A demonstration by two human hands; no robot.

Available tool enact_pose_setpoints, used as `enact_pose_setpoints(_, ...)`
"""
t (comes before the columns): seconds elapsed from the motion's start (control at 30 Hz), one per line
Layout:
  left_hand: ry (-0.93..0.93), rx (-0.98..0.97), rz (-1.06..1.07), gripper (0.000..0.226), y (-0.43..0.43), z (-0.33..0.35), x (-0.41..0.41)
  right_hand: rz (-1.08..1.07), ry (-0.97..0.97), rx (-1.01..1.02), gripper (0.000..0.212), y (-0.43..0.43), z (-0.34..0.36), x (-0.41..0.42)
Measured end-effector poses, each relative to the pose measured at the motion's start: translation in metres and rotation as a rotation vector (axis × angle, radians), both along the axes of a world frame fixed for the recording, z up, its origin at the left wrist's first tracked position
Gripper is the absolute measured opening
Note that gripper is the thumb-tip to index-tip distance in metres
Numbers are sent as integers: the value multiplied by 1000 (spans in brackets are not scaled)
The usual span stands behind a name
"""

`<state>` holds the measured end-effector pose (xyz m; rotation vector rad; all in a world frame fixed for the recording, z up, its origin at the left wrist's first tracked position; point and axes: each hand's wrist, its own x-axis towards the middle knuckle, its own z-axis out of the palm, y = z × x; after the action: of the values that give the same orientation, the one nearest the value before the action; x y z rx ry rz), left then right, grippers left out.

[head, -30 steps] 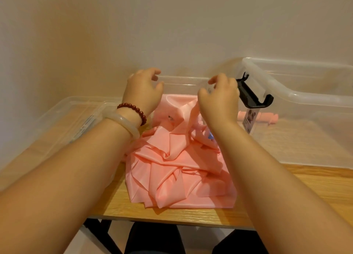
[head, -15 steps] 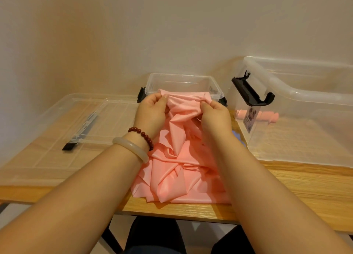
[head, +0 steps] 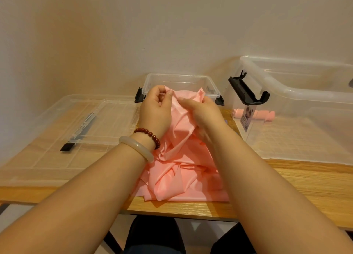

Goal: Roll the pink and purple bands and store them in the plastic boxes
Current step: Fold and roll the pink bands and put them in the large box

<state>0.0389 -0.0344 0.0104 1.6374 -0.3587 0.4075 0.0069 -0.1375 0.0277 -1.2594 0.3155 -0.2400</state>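
Observation:
A crumpled heap of pink bands (head: pixel 179 169) lies on the wooden table (head: pixel 286 179) in front of me. My left hand (head: pixel 155 110) pinches the heap's upper left edge, wrist wearing a bead bracelet and a pale bangle. My right hand (head: pixel 204 113) grips the upper fold beside it. Just behind the hands stands a small clear plastic box (head: pixel 179 80) with black latches. A large clear box (head: pixel 305 101) at the right holds a rolled pink band (head: pixel 267 115) on its floor. No purple band shows.
A clear lid (head: pixel 80 127) with a black clip lies flat on the left of the table. The large box's black handle (head: pixel 246 93) sticks up near my right hand. A plain wall stands close behind the boxes. The table's front edge runs under my forearms.
Both hands came back from the small box's rim onto the pink heap and took hold of its top edge. They have since bunched the fabric closer together.

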Motion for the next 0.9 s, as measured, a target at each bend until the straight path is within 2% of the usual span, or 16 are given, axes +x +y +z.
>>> enact_pose_setpoints(0.07,12,7,26,8,3,1,3,-19,11,-64,25,-5,0,-5)
enact_pose_setpoints(0.17,14,-9,59,6,10,3,8,-1,30,-137,31,-17,-6,-9)
enact_pose_setpoints(0.27,-27,41,81,6,15,2,10,-54,98,-430,36,-22,-9,-17)
enact_pose_setpoints(0.33,-67,72,88,7,17,1,10,-133,90,-595,28,-23,-8,-21)
enact_pose_setpoints(0.4,-92,95,90,8,18,1,10,-218,94,-631,17,-25,-5,-23)
enact_pose_setpoints(0.47,-104,115,85,8,20,2,11,-203,158,-471,18,-22,-1,-25)
enact_pose_setpoints(0.57,-104,156,80,7,24,4,14,-58,228,174,17,-24,7,-23)
enact_pose_setpoints(0.63,-73,167,49,7,25,6,17,-10,242,435,17,-28,10,-21)
enact_pose_setpoints(0.7,-18,151,-6,6,26,8,17,-16,248,525,21,-32,10,-19)
enact_pose_setpoints(0.77,42,115,-53,9,26,9,17,-8,236,524,29,-29,10,-20)
enact_pose_setpoints(0.83,59,94,-58,15,25,10,15,58,199,435,20,-25,12,-23)
enact_pose_setpoints(0.9,45,85,-34,13,25,11,14,135,172,244,13,-23,12,-24)
